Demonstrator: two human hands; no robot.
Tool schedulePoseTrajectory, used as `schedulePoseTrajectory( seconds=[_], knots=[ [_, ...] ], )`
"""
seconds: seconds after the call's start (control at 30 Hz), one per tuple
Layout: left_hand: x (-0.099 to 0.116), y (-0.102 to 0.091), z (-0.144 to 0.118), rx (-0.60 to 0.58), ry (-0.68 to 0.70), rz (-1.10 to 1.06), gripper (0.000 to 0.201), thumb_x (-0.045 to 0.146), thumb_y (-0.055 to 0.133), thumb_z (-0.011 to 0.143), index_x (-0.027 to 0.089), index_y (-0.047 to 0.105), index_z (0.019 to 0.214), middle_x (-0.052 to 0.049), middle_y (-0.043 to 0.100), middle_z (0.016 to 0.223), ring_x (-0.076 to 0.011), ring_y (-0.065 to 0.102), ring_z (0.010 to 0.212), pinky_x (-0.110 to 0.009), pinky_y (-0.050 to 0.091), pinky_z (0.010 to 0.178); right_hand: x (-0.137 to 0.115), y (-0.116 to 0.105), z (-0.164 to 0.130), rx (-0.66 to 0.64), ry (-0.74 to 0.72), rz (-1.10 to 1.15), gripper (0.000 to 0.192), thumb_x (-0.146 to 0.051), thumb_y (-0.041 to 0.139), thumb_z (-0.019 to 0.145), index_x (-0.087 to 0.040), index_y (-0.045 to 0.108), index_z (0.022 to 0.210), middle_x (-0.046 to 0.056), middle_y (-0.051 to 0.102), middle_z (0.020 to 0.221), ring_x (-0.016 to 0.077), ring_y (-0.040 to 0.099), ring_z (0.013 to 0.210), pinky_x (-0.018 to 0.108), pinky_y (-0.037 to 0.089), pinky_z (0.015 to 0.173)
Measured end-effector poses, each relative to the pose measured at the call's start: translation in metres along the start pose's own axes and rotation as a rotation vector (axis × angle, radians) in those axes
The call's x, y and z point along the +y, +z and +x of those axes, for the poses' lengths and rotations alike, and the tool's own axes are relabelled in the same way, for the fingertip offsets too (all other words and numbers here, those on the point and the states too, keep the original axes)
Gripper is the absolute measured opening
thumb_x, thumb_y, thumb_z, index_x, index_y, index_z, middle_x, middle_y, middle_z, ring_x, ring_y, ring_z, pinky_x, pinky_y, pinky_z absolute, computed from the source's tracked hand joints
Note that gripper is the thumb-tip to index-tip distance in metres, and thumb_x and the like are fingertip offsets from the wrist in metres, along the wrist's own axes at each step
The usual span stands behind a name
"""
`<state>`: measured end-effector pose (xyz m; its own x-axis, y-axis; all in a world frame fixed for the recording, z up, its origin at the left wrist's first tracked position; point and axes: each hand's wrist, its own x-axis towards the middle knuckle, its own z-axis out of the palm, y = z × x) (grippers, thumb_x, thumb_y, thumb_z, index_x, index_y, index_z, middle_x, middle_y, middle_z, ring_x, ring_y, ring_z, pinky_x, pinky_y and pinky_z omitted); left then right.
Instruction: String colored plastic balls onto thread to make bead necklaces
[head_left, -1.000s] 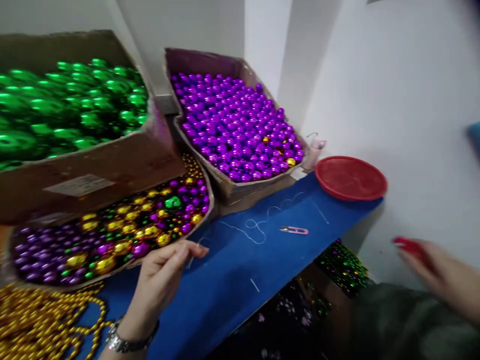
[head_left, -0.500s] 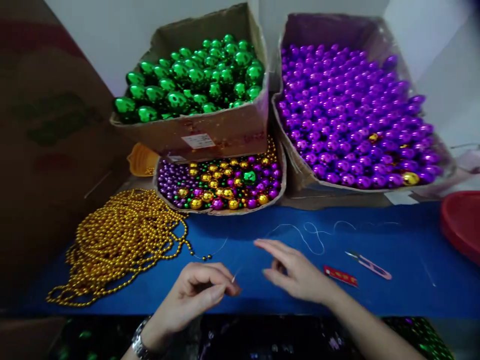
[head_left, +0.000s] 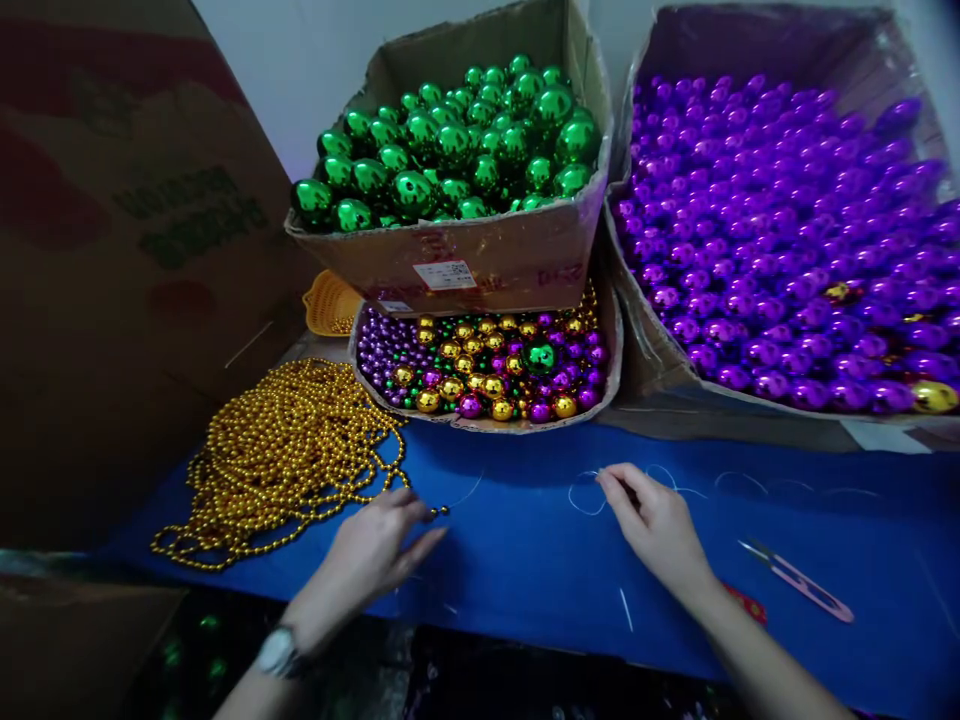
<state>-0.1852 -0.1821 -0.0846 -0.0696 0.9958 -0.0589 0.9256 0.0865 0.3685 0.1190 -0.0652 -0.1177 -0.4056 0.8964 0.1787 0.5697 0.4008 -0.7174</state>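
Observation:
My left hand (head_left: 375,548) reaches over the blue table at the near edge of a heap of gold bead strings (head_left: 289,450). Its thumb and fingers are apart, close to the loose beaded end of one string, where a thin thread (head_left: 471,490) trails off. Further right, thumb and forefinger of my right hand (head_left: 654,520) pinch a pale clear thread (head_left: 587,512), which lies in loops on the blue cloth. Whether the two threads join cannot be made out.
Boxes of green beads (head_left: 450,145), purple beads (head_left: 757,250) and mixed beads (head_left: 480,375) stand along the back, beside a yellow scoop (head_left: 330,303). Pink-handled thread snips (head_left: 814,590) lie at right, near a red packet (head_left: 746,603) partly behind my right forearm.
My left hand has moved left to the gold beads, its fingers now apart. My right hand has shifted right and closed on the thread. The view has swung.

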Motion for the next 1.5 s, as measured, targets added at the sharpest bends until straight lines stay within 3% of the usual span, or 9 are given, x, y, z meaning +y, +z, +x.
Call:
schedulePoseTrajectory(
  seconds=[0.1,0.2,0.4,0.6,0.83,1.03,1.23,1.4,1.5],
  knots=[
    [0.026,0.033,0.046,0.107,-0.062,0.163,0.035,0.045,0.042,0.088,0.019,0.064,0.092,-0.011,0.06,0.093,-0.0237,0.053,0.091,-0.032,0.043,0.078,-0.006,0.013,0.002,0.012,-0.039,-0.009,0.023,-0.035,0.043,0.093,-0.022,0.061,0.085,0.0,0.064,0.072,0.0148,0.06,0.063,0.024,0.042,0.059],
    [0.036,0.062,0.081,0.094,-0.168,0.219,0.034,0.044,0.049,0.084,0.016,0.064,0.093,-0.014,0.057,0.098,-0.0288,0.05,0.095,-0.036,0.042,0.075,-0.009,0.025,0.004,0.01,-0.071,-0.018,0.022,-0.032,0.044,0.093,-0.022,0.062,0.085,0.001,0.064,0.076,0.0149,0.061,0.067,0.024,0.044,0.063],
    [0.031,0.09,0.096,0.096,-0.15,0.198,0.023,0.012,0.042,0.084,0.013,0.064,0.088,-0.016,0.059,0.097,-0.0303,0.048,0.099,-0.042,0.039,0.079,-0.006,0.035,0.007,0.032,-0.097,-0.034,0.02,-0.028,0.045,0.093,-0.021,0.062,0.085,0.0,0.064,0.074,0.0136,0.061,0.066,0.023,0.044,0.065],
    [0.028,0.085,0.098,0.147,-0.139,0.084,0.023,0.007,0.04,0.082,0.008,0.059,0.095,-0.021,0.06,0.095,-0.0314,0.052,0.097,-0.045,0.04,0.079,-0.004,0.038,0.012,0.083,-0.114,-0.054,0.019,-0.026,0.045,0.093,-0.021,0.061,0.083,0.0,0.063,0.073,0.0131,0.06,0.065,0.023,0.044,0.063],
    [0.035,0.077,0.078,0.191,-0.119,-0.165,0.027,0.03,0.031,0.094,0.016,0.053,0.09,-0.004,0.062,0.072,-0.0152,0.058,0.061,-0.027,0.044,0.06,-0.01,0.048,0.013,0.179,-0.177,-0.11,0.023,-0.027,0.042,0.094,-0.019,0.063,0.088,0.004,0.065,0.078,0.0148,0.061,0.07,0.025,0.044,0.068],
    [0.027,0.079,0.072,0.204,-0.191,-0.029,0.024,0.039,0.054,0.081,0.016,0.06,0.087,-0.015,0.055,0.106,-0.032,0.045,0.105,-0.043,0.037,0.085,-0.012,0.062,0.011,0.178,-0.247,-0.162,0.022,-0.025,0.045,0.093,-0.019,0.066,0.087,0.004,0.064,0.074,0.0148,0.06,0.069,0.026,0.043,0.068],
    [0.017,0.082,0.077,0.161,-0.233,-0.114,0.01,0.025,0.053,0.08,0.016,0.058,0.079,-0.015,0.055,0.108,-0.0339,0.043,0.107,-0.048,0.033,0.087,-0.009,0.063,0.012,0.178,-0.262,-0.201,0.021,-0.024,0.046,0.093,-0.02,0.066,0.087,0.003,0.064,0.072,0.014,0.06,0.068,0.024,0.044,0.066],
    [0.03,0.071,0.07,0.132,-0.21,-0.374,0.019,0.032,0.039,0.089,0.018,0.049,0.081,-0.008,0.062,0.082,-0.0206,0.059,0.078,-0.033,0.045,0.07,-0.01,0.06,0.018,0.23,-0.263,-0.245,0.02,-0.022,0.045,0.093,-0.018,0.064,0.088,0.004,0.064,0.075,0.0145,0.06,0.068,0.026,0.043,0.066],
    [0.045,0.069,0.062,0.061,-0.307,-0.878,0.022,0.038,0.043,0.089,0.018,0.046,0.082,-0.002,0.063,0.07,-0.0119,0.057,0.055,-0.023,0.043,0.051,-0.016,0.061,0.019,0.247,-0.316,-0.289,0.018,-0.021,0.046,0.093,-0.017,0.063,0.092,0.006,0.064,0.077,0.0158,0.059,0.07,0.028,0.041,0.068]
  ],
)
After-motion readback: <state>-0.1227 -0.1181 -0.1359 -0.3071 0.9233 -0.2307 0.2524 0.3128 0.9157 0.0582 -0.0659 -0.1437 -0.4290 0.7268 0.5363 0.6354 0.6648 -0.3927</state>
